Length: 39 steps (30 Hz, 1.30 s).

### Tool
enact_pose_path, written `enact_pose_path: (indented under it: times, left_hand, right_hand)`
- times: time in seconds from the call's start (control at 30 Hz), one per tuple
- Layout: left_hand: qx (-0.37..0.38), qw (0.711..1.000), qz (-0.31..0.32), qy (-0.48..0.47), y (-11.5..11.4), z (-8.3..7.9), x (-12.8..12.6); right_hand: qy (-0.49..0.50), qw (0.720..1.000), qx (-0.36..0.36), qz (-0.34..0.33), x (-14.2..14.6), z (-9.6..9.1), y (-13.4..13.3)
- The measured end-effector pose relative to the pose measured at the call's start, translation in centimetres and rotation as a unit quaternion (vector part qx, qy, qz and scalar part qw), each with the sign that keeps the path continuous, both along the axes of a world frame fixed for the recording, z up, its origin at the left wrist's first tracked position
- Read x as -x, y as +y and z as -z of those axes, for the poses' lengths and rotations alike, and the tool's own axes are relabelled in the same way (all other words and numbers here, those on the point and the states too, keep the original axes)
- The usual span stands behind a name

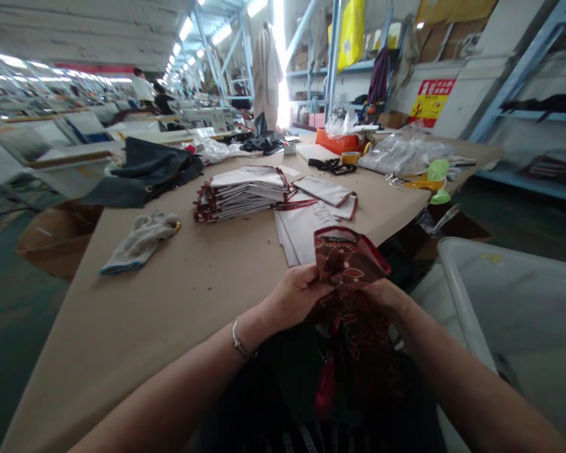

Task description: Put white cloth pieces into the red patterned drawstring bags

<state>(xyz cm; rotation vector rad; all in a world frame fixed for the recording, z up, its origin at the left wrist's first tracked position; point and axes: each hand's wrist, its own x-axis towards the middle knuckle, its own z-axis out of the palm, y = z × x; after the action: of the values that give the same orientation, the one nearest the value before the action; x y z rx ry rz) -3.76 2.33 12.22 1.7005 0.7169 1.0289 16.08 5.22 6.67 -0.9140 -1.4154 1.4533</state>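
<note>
My left hand [296, 293] and my right hand [382, 294] are both closed on a dark red patterned fabric piece [346, 257] held at the near edge of the brown table [183, 296]. More of the same red cloth hangs down between my forearms. Just beyond the hands lie flat white pieces with red trim [304, 226]. A stack of similar folded white pieces [243, 192] sits further back.
A white work glove [139, 242] lies to the left. A dark garment [144, 170] is heaped at the far left corner. A clear plastic bin [509, 314] stands on the right. An orange tray [339, 141], plastic bags [405, 151] and shelving lie beyond.
</note>
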Motion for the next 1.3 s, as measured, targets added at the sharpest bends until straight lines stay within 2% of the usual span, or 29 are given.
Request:
enact_pose_path:
  times: [0.07, 0.13, 0.2, 0.27, 0.3, 0.37, 0.47, 0.5, 0.57, 0.6, 0.67, 0.7, 0.73, 0.8, 0.9, 1.0, 1.07, 1.17, 1.23, 1.3]
  left_hand:
    - [-0.038, 0.999, -0.014, -0.018, 1.4, -3.6, 0.0]
    - [-0.075, 0.993, -0.07, -0.056, 2.9, -6.0, 0.6]
    - [-0.096, 0.984, -0.129, -0.073, 4.2, -6.5, 1.6]
    - [-0.104, 0.98, -0.165, -0.022, 5.1, -5.2, 2.8]
    - [-0.109, 0.978, -0.177, 0.03, 5.4, -4.0, 3.4]
    - [-0.129, 0.963, -0.181, 0.15, 5.6, -1.2, 4.1]
    - [-0.203, 0.922, -0.15, 0.293, 5.7, 2.2, 4.1]
    - [-0.235, 0.905, -0.133, 0.328, 5.7, 2.8, 3.8]
    - [-0.287, 0.868, -0.103, 0.391, 5.9, 3.4, 3.2]
    - [-0.304, 0.851, -0.095, 0.418, 6.0, 3.4, 2.9]
    - [-0.318, 0.821, -0.09, 0.465, 6.3, 3.3, 2.3]
    - [-0.318, 0.81, -0.089, 0.484, 6.4, 3.2, 2.1]
    - [-0.318, 0.801, -0.086, 0.5, 6.5, 3.2, 1.9]
    - [-0.315, 0.791, -0.077, 0.519, 6.8, 3.1, 1.6]
    - [-0.298, 0.804, -0.077, 0.509, 7.1, 3.2, 1.5]
    - [-0.256, 0.839, -0.096, 0.471, 7.4, 3.2, 1.5]
    - [-0.228, 0.858, -0.102, 0.448, 7.7, 3.2, 1.5]
    - [-0.2, 0.878, -0.107, 0.421, 8.0, 3.3, 1.5]
    - [-0.184, 0.888, -0.117, 0.406, 8.2, 3.6, 1.4]
    - [-0.172, 0.892, -0.127, 0.399, 8.2, 3.8, 1.3]
  right_hand:
    - [0.07, 0.997, -0.017, -0.007, -0.1, -4.4, 1.1]
    - [0.14, 0.988, -0.023, 0.068, -0.9, -8.1, 1.4]
    - [0.181, 0.973, 0.013, 0.143, -2.3, -10.2, 0.6]
    - [0.168, 0.967, 0.076, 0.174, -4.1, -10.1, -0.9]
    - [0.143, 0.966, 0.109, 0.183, -5.0, -9.1, -1.7]
    - [0.075, 0.963, 0.157, 0.206, -6.5, -5.2, -3.4]
    - [-0.048, 0.956, 0.185, 0.224, -7.9, 3.7, -5.2]
    - [-0.109, 0.95, 0.184, 0.226, -8.4, 6.9, -5.5]
    - [-0.283, 0.908, 0.167, 0.259, -9.2, 12.5, -5.7]
    - [-0.345, 0.884, 0.155, 0.275, -9.7, 14.7, -5.6]
    - [-0.402, 0.852, 0.124, 0.312, -10.4, 17.2, -5.2]
    - [-0.4, 0.85, 0.104, 0.327, -10.6, 17.4, -5.0]
    - [-0.384, 0.855, 0.08, 0.34, -10.6, 17.0, -4.7]
    - [-0.325, 0.875, 0.022, 0.358, -9.9, 14.1, -4.3]
    - [-0.248, 0.903, -0.065, 0.346, -7.2, 6.8, -3.5]
    - [-0.272, 0.914, -0.159, 0.255, -3.4, -0.3, -1.9]
    - [-0.286, 0.911, -0.225, 0.195, -1.1, -3.1, -0.3]
    - [-0.317, 0.902, -0.269, 0.116, 1.5, -4.3, 2.5]
    - [-0.359, 0.891, -0.269, 0.073, 2.5, -4.0, 4.2]
    - [-0.396, 0.877, -0.266, 0.059, 3.0, -3.7, 5.3]
